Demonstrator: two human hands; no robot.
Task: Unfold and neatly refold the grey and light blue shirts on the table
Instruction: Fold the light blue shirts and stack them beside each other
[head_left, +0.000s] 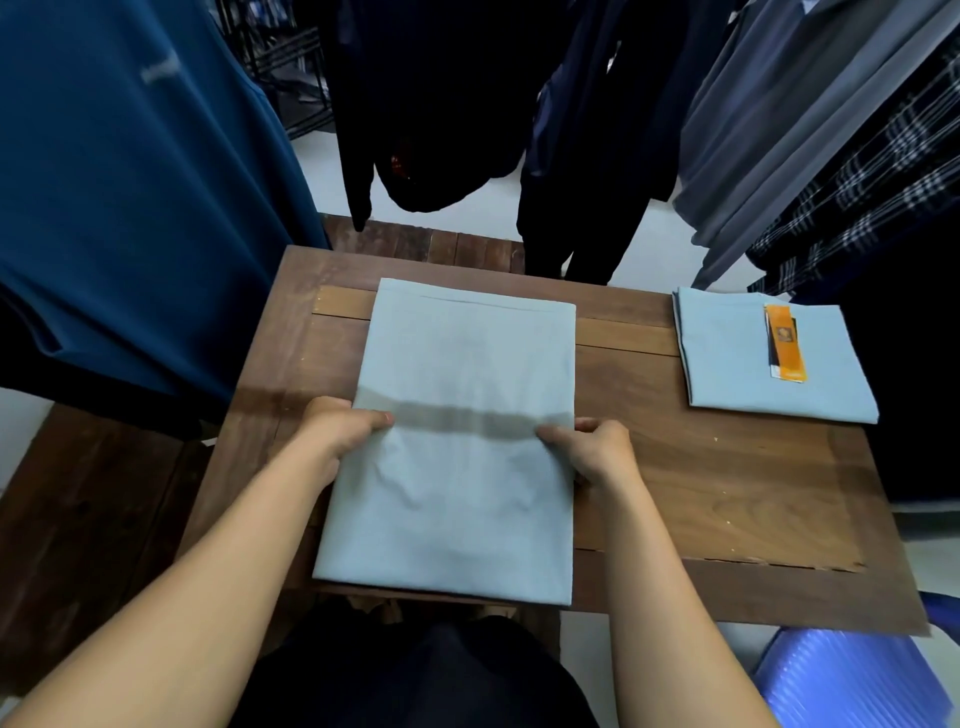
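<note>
Light blue shirt (467, 374), folded long, is laid on the middle of the counter (727, 493), side edges pinched by left grip (345, 431) and right grip (597, 447). A second folded shirt (737, 374), orange-tagged, is set at the far right corner.

Table (727, 493): long folded shirt (467, 338) at centre, lying flat. Left hand (345, 431) at 9 o'clock of it and right hand (597, 449) at 3 o'clock pinch its side edges. 2nd shirt (737, 374), folded, at 2 o'clock, with orange tag (784, 340) on top. Dark garments (441, 104) hang at 12 o'clock. Blue stool (841, 680) at 5 o'clock.
</note>
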